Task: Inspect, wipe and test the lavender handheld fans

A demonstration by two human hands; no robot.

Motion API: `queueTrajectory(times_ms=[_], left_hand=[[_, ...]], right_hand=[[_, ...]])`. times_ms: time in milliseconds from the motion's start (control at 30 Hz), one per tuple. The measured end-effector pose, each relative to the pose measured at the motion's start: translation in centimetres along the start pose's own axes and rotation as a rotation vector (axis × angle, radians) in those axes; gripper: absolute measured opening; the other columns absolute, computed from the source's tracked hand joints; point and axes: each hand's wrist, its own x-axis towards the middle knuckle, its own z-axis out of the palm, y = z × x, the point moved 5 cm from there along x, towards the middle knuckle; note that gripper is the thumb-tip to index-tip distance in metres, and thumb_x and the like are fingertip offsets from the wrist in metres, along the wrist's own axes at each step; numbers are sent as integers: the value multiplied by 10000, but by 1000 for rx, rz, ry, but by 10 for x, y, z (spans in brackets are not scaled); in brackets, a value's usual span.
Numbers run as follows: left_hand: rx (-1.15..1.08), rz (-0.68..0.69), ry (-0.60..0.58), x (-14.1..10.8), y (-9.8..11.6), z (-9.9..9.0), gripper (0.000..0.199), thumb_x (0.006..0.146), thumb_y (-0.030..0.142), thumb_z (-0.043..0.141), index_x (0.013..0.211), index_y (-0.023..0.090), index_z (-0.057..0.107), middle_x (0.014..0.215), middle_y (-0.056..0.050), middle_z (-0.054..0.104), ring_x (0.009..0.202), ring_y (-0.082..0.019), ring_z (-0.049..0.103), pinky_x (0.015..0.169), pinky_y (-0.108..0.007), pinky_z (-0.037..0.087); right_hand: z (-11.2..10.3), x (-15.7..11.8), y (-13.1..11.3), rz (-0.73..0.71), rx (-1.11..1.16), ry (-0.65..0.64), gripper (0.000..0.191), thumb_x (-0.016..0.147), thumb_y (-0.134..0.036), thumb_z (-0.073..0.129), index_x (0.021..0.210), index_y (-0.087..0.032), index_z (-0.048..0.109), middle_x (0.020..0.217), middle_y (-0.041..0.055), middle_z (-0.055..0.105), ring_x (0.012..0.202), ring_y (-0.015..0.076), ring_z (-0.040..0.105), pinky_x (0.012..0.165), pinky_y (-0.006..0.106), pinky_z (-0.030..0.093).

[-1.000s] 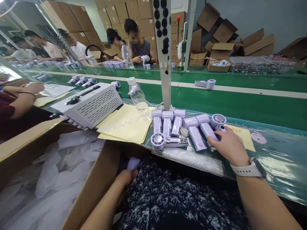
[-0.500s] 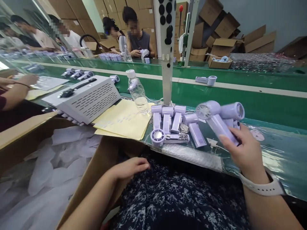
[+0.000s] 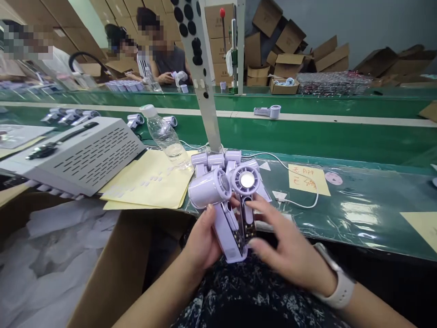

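Two purple handheld fans are side by side above the table's front edge. My left hand (image 3: 205,239) is wrapped round the handle of the left fan (image 3: 227,232), whose round head points up and to the right. The right fan (image 3: 246,180) shows its round grille and silver centre, and its handle stands between my hands. My right hand (image 3: 285,241) is beside that handle with thumb and fingers apart, slightly blurred; its far fingertips are partly hidden behind the fans. More purple fans (image 3: 215,160) lie behind them on the table.
A clear bottle (image 3: 169,139) leans over yellow sheets (image 3: 150,180). Left of it stands a grey slotted box (image 3: 99,155). A white cable (image 3: 300,205) crosses the green table. An open carton (image 3: 112,264) of white bags sits at lower left. People work across the line.
My right hand has come left from the table's right side with the fans. My left hand has risen from my lap and taken hold of one. The view has turned right.
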Motion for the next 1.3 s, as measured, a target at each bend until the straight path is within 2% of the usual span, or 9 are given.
queueTrajectory(times_ms=[100,200,333,433,667,867,967,1100,1300], left_hand=[[-100,-104,-98,-5,6,0,397,788,541,784,990,200,779,971,-37,779,895,-202,735,862,-307,601],[-54,-383,-340,-11,-25,3,491,744,623,782,860,146,781,768,-29,735,666,-121,678,650,-186,559],[187,-811,-750,-19,-79,4,581,602,649,827,828,116,772,656,-32,684,560,-169,635,571,-271,547],[279,-906,-885,-15,-87,5,526,607,643,813,734,137,752,609,-24,658,540,-205,639,567,-328,553],[355,-628,-829,-6,-50,10,588,523,676,805,740,138,714,805,-129,730,722,-279,697,569,-315,526],[607,-296,-670,-12,-17,9,608,669,732,730,831,146,722,791,-71,662,716,-198,628,734,-319,540],[701,-303,-739,-18,-18,15,666,600,709,801,945,143,735,853,-63,658,814,-230,647,808,-356,555],[575,-329,-613,-19,-26,-2,766,355,598,947,936,149,727,813,-28,639,745,-189,606,757,-323,543],[335,-91,-402,-16,-22,-17,596,521,629,911,822,135,770,759,-46,661,723,-144,596,752,-247,499]], right_hand=[[-31,5,53,236,-241,181,335,991,-402,473,1191,-165,600,1048,167,730,969,318,693,830,487,574],[-28,12,87,247,-573,117,124,903,-259,524,889,-172,610,1000,203,674,1007,374,604,875,533,496],[-12,15,95,230,-522,117,129,922,-224,464,825,-206,547,1006,182,658,988,346,589,853,483,477],[-13,12,91,264,-438,161,132,962,-288,452,857,-229,505,883,103,674,847,273,638,752,386,494],[-35,-5,78,407,354,399,263,911,-501,624,916,-270,499,603,-17,645,537,203,605,530,317,485],[-22,-5,35,419,848,505,285,847,-515,722,918,-283,572,1163,106,773,974,298,749,706,378,646],[-2,4,21,461,1009,502,291,874,-519,689,908,-276,533,1184,116,771,848,276,760,608,359,641],[11,13,22,465,1024,440,272,912,-510,656,938,-272,526,1138,114,784,752,246,745,560,326,618],[-5,3,43,328,793,512,242,853,-466,762,882,-256,645,840,36,729,735,161,668,601,208,569]])
